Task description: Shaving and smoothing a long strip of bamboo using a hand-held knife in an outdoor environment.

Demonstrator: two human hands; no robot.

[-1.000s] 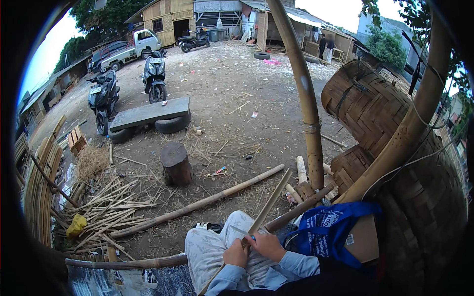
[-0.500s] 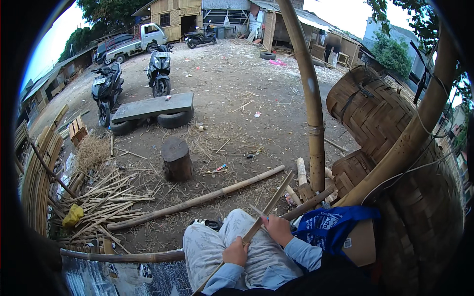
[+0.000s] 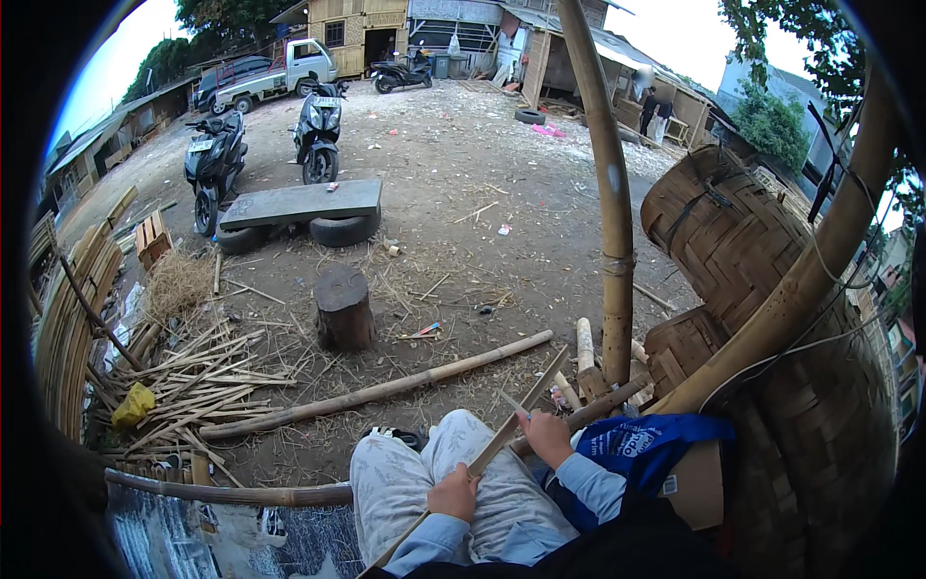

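A long, flat bamboo strip slants across my lap, its far end up and to the right. My left hand is closed around its nearer part, above my left thigh. In my right hand is a knife; its narrow pale blade points left and away, over the strip's upper part. The knife's handle is mostly hidden by my fingers. Whether the blade touches the strip, I cannot tell. My legs are in light patterned trousers.
Beside my right arm lie a blue bag and cardboard. Large woven bamboo rolls and upright poles stand right. Ahead are a bamboo pole, a stump, a plank bench; split sticks lie left.
My right hand and the knife have shifted a little away from me along the bamboo strip. My left hand keeps its grip. The whole view has tilted slightly.
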